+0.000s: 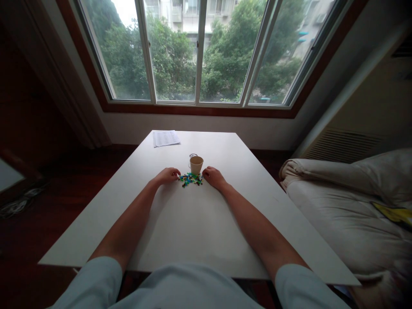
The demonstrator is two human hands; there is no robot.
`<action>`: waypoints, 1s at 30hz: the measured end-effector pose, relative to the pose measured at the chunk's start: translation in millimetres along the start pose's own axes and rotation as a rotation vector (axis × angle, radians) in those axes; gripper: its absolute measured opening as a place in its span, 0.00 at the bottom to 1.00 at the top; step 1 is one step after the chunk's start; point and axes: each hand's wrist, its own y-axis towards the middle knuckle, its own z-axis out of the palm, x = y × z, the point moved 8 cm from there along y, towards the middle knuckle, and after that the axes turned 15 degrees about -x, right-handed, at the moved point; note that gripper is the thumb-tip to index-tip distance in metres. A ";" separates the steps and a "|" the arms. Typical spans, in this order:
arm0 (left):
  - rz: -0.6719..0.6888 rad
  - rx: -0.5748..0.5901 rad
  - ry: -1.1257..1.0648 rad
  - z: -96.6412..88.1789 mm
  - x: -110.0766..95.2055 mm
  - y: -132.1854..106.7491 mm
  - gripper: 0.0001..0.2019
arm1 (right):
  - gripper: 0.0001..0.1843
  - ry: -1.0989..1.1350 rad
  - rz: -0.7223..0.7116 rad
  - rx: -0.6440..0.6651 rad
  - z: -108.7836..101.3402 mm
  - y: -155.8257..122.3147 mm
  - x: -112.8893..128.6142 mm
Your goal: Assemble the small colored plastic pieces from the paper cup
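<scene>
A small pile of colourful pieces (189,180), green, blue, yellow and dark, lies spread on the white table (199,231). Right behind the pile stands a tan paper cup (196,165), upright, its mouth facing up. My left hand (168,175) rests at the pile's left edge, fingers bent and a little apart from the thumb, with nothing visible between them. On the other side, my right hand (213,177) is beside the cup and the pile's right edge. Its fingers are curled together, and whatever they may hold is too small to make out.
A thin dark loop, perhaps a cord (193,155), lies behind the cup. Papers (166,138) are stacked at the table's far left corner. A cushioned sofa (347,206) stands to the right, and a window (198,56) is beyond the table.
</scene>
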 end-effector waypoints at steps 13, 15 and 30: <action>0.046 0.034 0.053 3.0 -13.0 -0.4 0.16 | 0.10 -0.004 0.007 0.007 4.8 1.3 -3.4; 0.061 0.039 0.056 3.4 -14.8 -0.3 0.16 | 0.10 -0.011 0.013 0.013 4.8 1.6 -3.0; 0.131 0.038 0.095 2.3 -23.4 -2.1 0.13 | 0.10 -0.018 0.020 0.016 1.9 1.8 2.4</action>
